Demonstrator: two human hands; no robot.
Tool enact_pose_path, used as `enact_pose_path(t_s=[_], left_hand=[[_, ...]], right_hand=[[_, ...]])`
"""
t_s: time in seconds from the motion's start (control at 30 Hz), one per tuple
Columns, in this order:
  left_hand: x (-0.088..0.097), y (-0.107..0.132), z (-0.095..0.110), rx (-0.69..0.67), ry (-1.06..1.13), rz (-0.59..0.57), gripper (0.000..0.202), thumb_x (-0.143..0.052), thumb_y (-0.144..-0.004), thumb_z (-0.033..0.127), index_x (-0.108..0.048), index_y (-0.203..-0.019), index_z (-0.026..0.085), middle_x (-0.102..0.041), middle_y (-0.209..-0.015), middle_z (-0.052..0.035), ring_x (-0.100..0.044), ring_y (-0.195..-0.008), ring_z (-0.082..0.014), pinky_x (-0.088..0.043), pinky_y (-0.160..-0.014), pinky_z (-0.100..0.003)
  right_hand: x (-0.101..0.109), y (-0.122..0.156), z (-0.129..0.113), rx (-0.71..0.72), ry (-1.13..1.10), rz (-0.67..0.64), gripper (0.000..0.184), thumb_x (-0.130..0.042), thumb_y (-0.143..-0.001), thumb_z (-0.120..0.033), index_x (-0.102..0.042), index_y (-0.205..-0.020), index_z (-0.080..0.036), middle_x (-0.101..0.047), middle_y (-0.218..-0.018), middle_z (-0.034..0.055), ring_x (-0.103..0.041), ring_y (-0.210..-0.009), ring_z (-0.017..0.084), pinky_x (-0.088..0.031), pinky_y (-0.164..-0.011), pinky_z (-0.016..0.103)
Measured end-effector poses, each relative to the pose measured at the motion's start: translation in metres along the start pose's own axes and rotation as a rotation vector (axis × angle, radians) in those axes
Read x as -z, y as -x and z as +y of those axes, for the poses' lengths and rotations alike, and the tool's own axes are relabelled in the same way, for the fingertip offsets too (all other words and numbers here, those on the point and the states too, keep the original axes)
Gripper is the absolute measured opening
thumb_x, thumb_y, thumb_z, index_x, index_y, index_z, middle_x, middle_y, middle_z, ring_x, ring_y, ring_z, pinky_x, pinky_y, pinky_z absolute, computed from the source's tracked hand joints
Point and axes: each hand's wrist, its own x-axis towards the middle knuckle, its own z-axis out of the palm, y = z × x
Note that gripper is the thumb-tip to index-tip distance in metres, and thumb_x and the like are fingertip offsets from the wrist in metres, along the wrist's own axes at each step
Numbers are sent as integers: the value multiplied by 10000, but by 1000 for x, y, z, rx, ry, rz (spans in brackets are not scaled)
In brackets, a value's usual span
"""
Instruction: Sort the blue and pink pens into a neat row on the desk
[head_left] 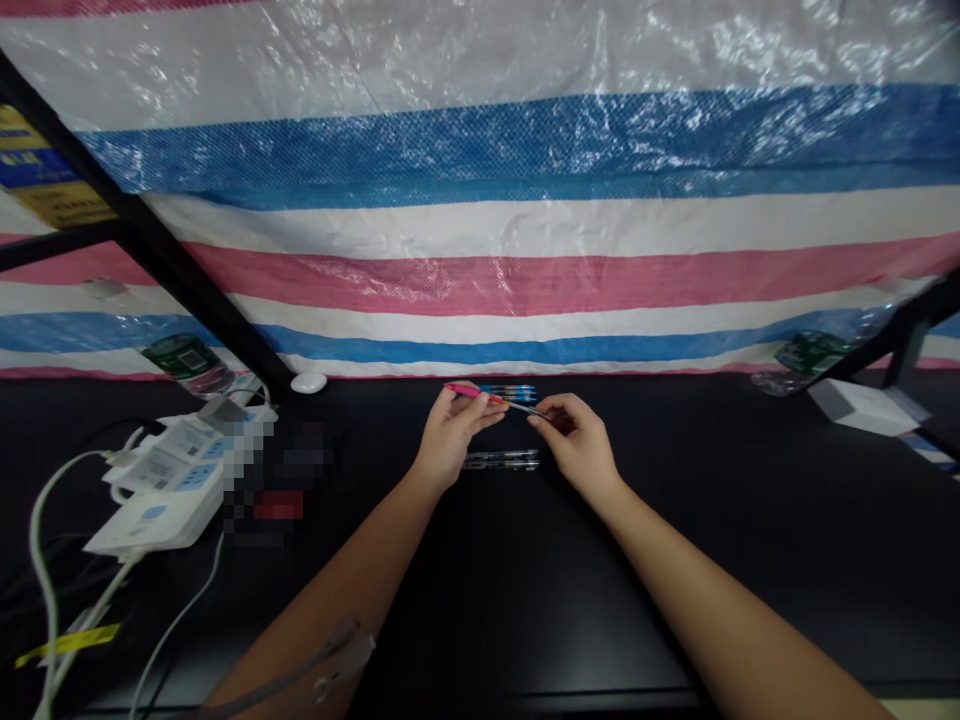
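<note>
Over a black table [675, 520], my left hand [450, 435] pinches a pink pen [474, 393] near its back end. My right hand [577, 440] is closed around the pen's thin front part, possibly its tip or refill [529, 408]; a dark red bit shows in its palm. Two blue pens [510, 392] lie on the table just behind the hands. Two dark pens [501, 460] lie side by side between my wrists.
White power strips [172, 470] with cables sit at the left. A small white oval object [308, 382] lies near the back edge. A white box [862, 405] sits at the right. A striped tarp [480, 200] hangs behind. Bottles stand at both back corners.
</note>
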Motion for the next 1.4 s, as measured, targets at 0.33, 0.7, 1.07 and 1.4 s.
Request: enact_pose_path(t_s=[0.33, 0.7, 1.07, 1.4], left_hand=[[1, 0, 1, 10, 35, 0, 278, -810, -810, 293, -588, -927, 175, -771, -887, -73, -763, -905, -244, -560, -948, -463], [-1, 4, -12, 91, -157, -140, 254, -870, -717, 246, -693, -882, 167, -750, -911, -41, -702, -881, -175, -528, -938, -370], [2, 3, -9, 18, -165, -150, 175, -839, -745, 238, -744, -876, 171, -745, -950, -52, -687, -929, -187, -500, -968, -372], [1, 4, -8, 59, -145, -135, 208, -868, -701, 229, -729, -839, 160, -738, -910, -46, -683, -861, -177, -511, -895, -352]], right_hand=[[-1, 1, -2, 12, 25, 10, 95, -724, -870, -280, -698, -935, -216, -675, -921, 51, -624, -803, 205, -492, -708, 333], [-6, 9, -15, 73, -37, -93, 107, -684, -922, -311, -728, -967, -225, -712, -945, 58, -662, -845, 208, -508, -720, 319], [-8, 9, -18, -148, -299, -215, 294, -730, -860, -456, -640, -1007, -218, -682, -915, 47, -648, -832, 199, -524, -757, 314], [-5, 7, -20, -229, -368, -253, 312, -703, -882, -508, -650, -941, -206, -608, -753, -5, -529, -625, 133, -406, -570, 253]])
